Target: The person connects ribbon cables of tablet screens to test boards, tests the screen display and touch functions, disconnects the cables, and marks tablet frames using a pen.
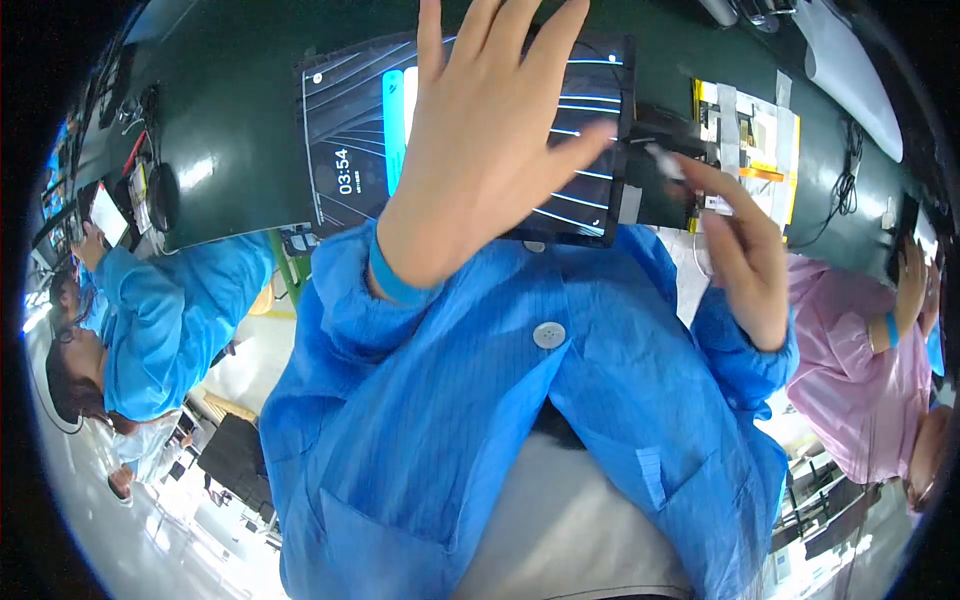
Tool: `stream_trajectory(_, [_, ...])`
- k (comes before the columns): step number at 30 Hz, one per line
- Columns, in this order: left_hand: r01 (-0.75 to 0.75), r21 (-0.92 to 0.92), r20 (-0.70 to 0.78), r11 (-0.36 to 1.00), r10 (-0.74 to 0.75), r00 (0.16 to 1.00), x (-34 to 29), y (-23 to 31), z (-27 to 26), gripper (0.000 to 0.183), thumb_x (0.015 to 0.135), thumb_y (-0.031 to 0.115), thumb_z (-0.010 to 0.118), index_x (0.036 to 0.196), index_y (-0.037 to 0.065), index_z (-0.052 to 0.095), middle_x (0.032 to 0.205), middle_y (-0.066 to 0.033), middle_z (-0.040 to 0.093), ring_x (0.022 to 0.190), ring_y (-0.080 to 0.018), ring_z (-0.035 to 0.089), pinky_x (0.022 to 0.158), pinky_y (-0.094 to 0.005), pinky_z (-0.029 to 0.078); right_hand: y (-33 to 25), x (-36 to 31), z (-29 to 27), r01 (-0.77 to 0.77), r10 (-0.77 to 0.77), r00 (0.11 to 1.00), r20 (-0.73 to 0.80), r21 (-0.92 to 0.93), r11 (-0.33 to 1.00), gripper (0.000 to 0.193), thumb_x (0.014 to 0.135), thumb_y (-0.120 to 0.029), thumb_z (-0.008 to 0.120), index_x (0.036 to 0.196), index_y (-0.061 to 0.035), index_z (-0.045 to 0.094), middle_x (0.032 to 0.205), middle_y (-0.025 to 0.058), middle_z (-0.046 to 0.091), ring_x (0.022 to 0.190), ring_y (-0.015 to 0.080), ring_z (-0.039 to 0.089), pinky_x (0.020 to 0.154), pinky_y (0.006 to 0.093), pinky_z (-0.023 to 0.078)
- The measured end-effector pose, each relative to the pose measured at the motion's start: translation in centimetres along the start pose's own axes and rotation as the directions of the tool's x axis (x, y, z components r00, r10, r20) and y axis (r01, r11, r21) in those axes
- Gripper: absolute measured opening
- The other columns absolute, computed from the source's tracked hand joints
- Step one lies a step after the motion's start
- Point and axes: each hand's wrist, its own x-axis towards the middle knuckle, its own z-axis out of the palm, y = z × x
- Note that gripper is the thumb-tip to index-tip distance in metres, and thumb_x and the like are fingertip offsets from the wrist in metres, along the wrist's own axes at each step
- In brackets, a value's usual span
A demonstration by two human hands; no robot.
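Note:
A tablet (350, 125) with a lit dark screen of pale lines and a blue-and-white panel lies on the table. Above it my left hand (480, 165) spreads its fingers, with nothing in them; whether the palm touches the screen I cannot tell. The hand hides the screen's middle. Just off the tablet's right edge, my right hand (745, 245) pinches a small white cable plug (664, 161) between thumb and fingertips. The plug is slightly blurred, and a thin white cable shows below that hand. A dark object (665, 125) lies beside the tablet, partly covered.
The green table (230, 120) carries a taped white-and-yellow sheet (745, 140) right of the tablet. Black cables (848, 190) lie farther right, and a curved white object (850, 75) stands at far right. Co-workers in blue (190, 320) and pink (860, 360) sit on either side.

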Motion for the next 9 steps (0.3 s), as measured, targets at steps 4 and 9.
stream_trajectory(4, [0.079,0.31,0.05,0.948,-0.099,0.994,-0.9,1.2,-3.6,0.089,0.071,0.033,0.071,0.143,0.007,0.025,0.143,-0.0235,0.025,0.135,-0.0395,0.021,0.109,-0.0569,0.009,0.6,-0.5,-3.4,-0.004,-0.143,0.85,-0.507,-0.277,0.961,0.035,0.088,0.0,0.049,0.122,-0.0037,0.057,0.082,0.0013,0.062,0.055,-0.0002,0.041,0.048,0.0148,0.03])
stream_trajectory(9, [0.441,0.232,0.025,0.867,-0.458,0.888,-8.5,-4.3,-8.2,0.082,0.078,0.031,0.068,0.145,0.018,0.024,0.149,-0.0117,0.026,0.138,-0.032,0.023,0.109,-0.0566,0.013,3.9,3.7,-6.7,-0.202,-0.423,0.665,-0.616,-0.693,0.692,0.036,0.089,-0.011,0.058,0.124,-0.0072,0.054,0.108,0.0127,0.065,0.079,0.012,0.065,0.069,0.0171,0.047])
